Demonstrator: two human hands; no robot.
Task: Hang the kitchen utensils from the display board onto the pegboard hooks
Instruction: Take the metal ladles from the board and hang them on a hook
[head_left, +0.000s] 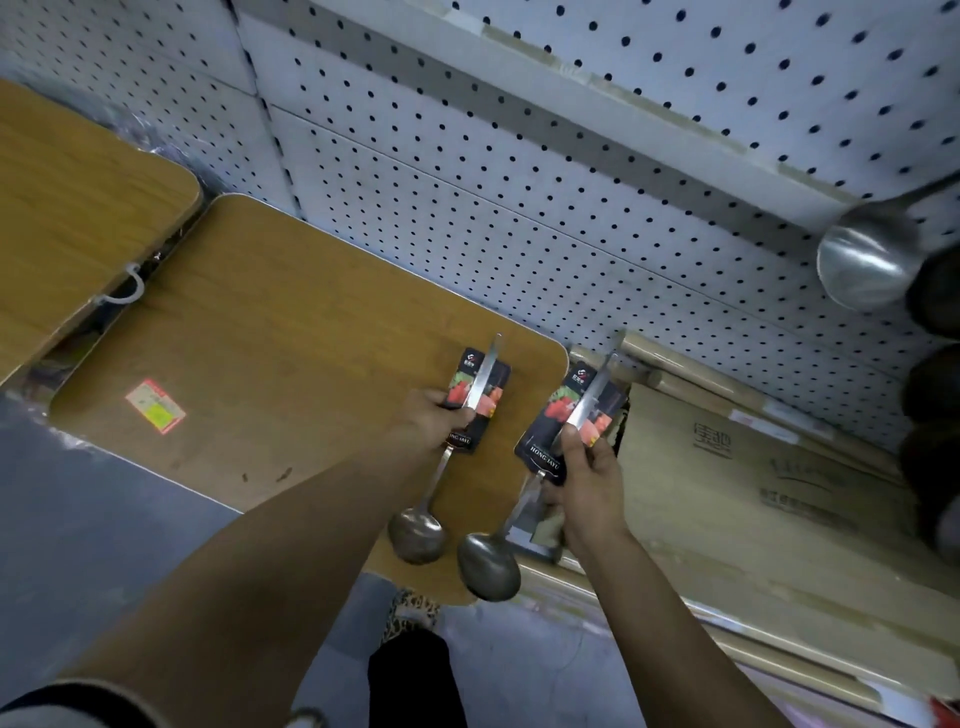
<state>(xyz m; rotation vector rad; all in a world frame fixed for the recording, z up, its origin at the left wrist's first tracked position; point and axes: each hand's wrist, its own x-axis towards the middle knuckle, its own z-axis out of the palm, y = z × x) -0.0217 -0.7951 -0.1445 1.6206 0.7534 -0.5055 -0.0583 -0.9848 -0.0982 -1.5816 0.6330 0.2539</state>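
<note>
Above the near right end of the wooden board (270, 332), two carded spoons are held side by side, one in each hand. The left spoon (418, 530) is gripped by the left hand (434, 421) at the label card, fingers curled round card and handle together, so that the bowl hangs down toward the near side and the handle tip points up toward the pegboard (519, 171). The right spoon (488, 566) is pinched in the same manner by the right hand (589, 483), thumb laid along the handle; a second handle tip seems to show behind it, though whether more than one spoon is held there cannot be told. Both are kept with the hanging end uppermost, presumably so that the end can be offered straight to a hook. No hook is plainly seen on the perforated panel directly ahead; a ladle (865, 260) is already hung at the far right, which suggests where the free pegs lie. To the right, flat cardboard boxes (753, 467) are stacked just beside the board. The step in hand is judged to be the carry from board to pegboard, with neither spoon yet hung.
</note>
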